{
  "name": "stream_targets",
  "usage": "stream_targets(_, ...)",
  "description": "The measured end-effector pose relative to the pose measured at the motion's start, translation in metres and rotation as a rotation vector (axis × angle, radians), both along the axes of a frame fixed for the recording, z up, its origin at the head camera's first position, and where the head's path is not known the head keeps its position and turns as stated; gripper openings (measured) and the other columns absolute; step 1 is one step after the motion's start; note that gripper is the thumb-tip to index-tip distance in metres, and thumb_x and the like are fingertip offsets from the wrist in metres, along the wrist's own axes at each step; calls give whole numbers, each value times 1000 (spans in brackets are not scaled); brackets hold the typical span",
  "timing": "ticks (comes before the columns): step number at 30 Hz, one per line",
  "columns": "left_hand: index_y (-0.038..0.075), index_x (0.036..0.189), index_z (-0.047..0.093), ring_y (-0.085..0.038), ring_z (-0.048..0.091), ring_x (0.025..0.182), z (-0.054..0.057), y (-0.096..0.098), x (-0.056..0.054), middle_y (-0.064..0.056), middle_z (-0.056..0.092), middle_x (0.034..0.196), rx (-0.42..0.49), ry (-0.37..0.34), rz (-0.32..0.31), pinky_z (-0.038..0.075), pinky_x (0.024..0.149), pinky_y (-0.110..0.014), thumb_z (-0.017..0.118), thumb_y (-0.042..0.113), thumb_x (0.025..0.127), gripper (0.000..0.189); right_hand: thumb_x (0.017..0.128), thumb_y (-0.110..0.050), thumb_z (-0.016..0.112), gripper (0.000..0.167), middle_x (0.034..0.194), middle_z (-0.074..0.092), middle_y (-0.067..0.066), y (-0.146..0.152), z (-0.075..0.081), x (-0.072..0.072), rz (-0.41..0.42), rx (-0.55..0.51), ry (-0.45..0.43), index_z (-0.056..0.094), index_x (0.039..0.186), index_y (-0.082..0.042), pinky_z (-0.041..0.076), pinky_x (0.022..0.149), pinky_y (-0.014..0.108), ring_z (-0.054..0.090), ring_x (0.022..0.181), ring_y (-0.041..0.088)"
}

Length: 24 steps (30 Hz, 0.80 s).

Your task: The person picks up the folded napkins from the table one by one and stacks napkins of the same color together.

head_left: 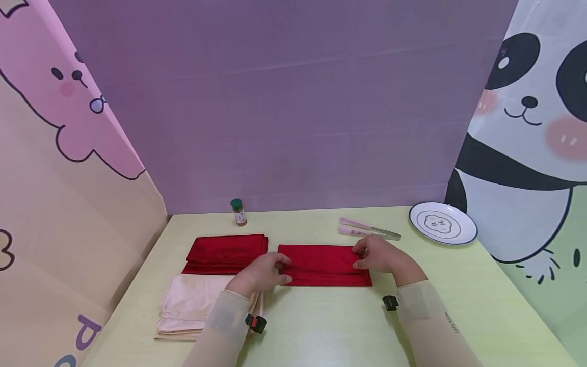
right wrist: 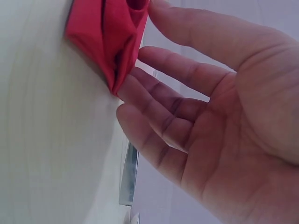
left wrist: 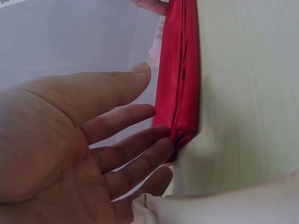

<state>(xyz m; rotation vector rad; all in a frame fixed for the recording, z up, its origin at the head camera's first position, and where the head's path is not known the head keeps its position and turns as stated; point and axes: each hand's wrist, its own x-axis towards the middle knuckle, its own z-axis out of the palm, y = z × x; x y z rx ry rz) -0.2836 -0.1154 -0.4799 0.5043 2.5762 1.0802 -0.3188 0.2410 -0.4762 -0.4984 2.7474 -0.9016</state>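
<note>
Beige sleeves point(head_left: 435, 339), the right one dark-lettered, with translucent wrist bands point(head_left: 231, 308) and small black cameras point(head_left: 390, 303).

The middle cloth point(head_left: 325, 262) lies on the table point(head_left: 321, 329) between the left hand point(head_left: 263, 273), at its left end, and the right hand point(head_left: 379, 255), at its right end. Across a gap to the middle cloth's left lies the left cloth point(head_left: 227, 250); to its front left, nearer the person, lies the front stack point(head_left: 190, 300) (the left sleeve point(head_left: 220, 331) crosses over part of that one). Behind the middle cloth and left of it stands the bottle point(head_left: 239, 214). Behind it on the right lie the tongs point(head_left: 367, 227), with the plate point(head_left: 442, 224) farther right. Well behind it rises the backdrop point(head_left: 293, 127).
</note>
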Motion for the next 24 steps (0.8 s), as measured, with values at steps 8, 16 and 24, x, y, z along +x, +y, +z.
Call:
stream_targets(8,8,131,68,-20,62,101,3,1,3,-3,67,114,8,-28,-42,56,86,-36,79,17,96,38,84,-9,86,36,105,71,8,1,2,3,-12,40,-7,73,116,1,57,88,45,64,95,24)
stream_targets(16,14,125,69,-20,60,98,-2,1,-4,0,63,113,36,41,46,56,80,-33,77,16,97,29,86,-8,84,28,98,69,5,2,0,2,-4,33,27,73,110,0,55,83,41,62,90,21)
stream_targets(24,14,146,56,-22,58,93,-8,3,-11,-10,59,126,21,114,113,56,80,-38,79,20,95,56,89,-14,82,35,103,68,13,4,-1,-2,-83,78,52,69,117,2,56,83,45,63,91,26)
